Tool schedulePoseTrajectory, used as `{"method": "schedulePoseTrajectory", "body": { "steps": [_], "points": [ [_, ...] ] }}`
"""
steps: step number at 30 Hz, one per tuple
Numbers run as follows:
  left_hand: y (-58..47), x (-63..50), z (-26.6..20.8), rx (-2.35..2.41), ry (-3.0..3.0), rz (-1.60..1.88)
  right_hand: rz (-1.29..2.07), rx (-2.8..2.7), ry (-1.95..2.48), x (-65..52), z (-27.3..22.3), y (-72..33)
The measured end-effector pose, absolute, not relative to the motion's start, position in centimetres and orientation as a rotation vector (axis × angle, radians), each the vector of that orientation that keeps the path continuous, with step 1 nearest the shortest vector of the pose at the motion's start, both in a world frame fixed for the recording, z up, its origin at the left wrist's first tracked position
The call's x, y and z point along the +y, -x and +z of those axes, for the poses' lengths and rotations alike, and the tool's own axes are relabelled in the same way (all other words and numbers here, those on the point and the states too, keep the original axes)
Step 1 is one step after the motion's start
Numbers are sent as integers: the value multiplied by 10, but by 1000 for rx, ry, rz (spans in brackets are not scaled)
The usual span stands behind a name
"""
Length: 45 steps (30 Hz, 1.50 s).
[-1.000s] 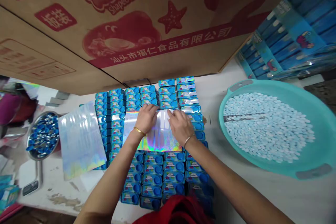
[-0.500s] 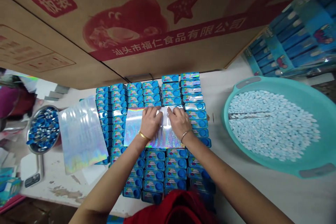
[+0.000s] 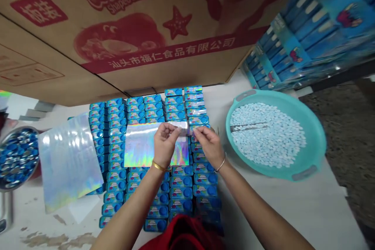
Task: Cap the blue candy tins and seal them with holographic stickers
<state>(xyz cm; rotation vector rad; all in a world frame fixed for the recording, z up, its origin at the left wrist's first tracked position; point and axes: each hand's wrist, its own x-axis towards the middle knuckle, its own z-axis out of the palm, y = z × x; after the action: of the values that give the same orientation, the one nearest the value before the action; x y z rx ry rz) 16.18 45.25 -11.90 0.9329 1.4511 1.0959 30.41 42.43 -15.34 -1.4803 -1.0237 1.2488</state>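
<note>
My left hand [image 3: 165, 142] pinches one end of a small shiny sticker [image 3: 184, 129] between thumb and forefinger. The other end sits in the closed fingertips of my right hand [image 3: 208, 144], so the sticker spans the short gap between them. Just below lies a holographic sticker sheet [image 3: 139, 146], spread flat across rows of small blue tins [image 3: 159, 211] with printed lids. My left hand hovers over this sheet, and my right hand is past its right edge, above the tins. A few tins at the far right [image 3: 194, 97] carry shiny strips on their ends.
A second holographic sheet [image 3: 70, 164] overlaps the tins on the left. Beyond it stands a metal bowl [image 3: 38, 152] of blue-and-silver pieces. On the right is a turquoise basin [image 3: 315, 144] of pale blue candies. Cardboard boxes [image 3: 175, 72] wall off the back; blue packages [image 3: 293, 43] stand at right.
Both hands have lifted from the sheet, where their fingertips were pressed together, and now stretch the sticker between them at its right edge. The camera view has shifted right.
</note>
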Motion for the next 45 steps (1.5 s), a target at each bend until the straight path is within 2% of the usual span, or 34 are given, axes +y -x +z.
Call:
{"method": "schedulePoseTrajectory", "body": {
  "steps": [4, 9, 14, 25, 34, 40, 45],
  "points": [
    [-200, 465, -146, 1429, -1003, 1052, 951, -1179, 1626, 437, -161, -344],
    [-222, 477, -166, 1721, -1552, 814, 446, -1743, 1951, 461, -176, -374],
    [-231, 482, -175, 1929, -1831, 614, 269, -1998, 2173, 469, -180, -370],
    [-231, 494, -177, 2054, -1789, 408, 261, -2097, 2141, 466, -183, -365],
    [-228, 494, -179, 1956, -1798, 438, 416, -2486, 1948, 462, -184, -378],
    [-131, 495, -154, 1637, -2137, 495, 184, -2175, 2041, 444, -155, -344],
    [-60, 495, -153, 1612, -2455, 95, 432, -2343, 1759, 445, -154, -265]
  ]
}}
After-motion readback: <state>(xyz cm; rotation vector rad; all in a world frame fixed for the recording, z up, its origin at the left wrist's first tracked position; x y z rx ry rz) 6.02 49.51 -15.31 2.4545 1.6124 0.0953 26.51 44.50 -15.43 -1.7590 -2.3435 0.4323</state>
